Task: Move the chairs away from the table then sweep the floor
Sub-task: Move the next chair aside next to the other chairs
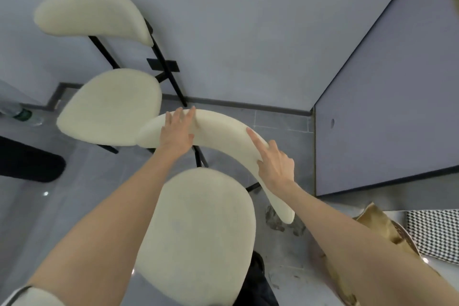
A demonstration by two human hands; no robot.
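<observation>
Two cream upholstered chairs with black metal legs stand on the grey tiled floor. The near chair (198,228) is right below me, its curved backrest (223,131) facing the wall. My left hand (177,135) lies on the backrest's left part with fingers straight. My right hand (273,161) rests on the backrest's right part, forefinger stretched out along the top. The far chair (109,104) stands at the left by the wall, its backrest (92,15) above its seat.
A grey wall runs behind the chairs, and a grey panel (385,119) juts out at the right. A black mat (29,161) lies at the left, a plastic bottle (19,113) near the wall. Gold fabric (377,221) and a houndstooth cloth (432,233) sit at the lower right.
</observation>
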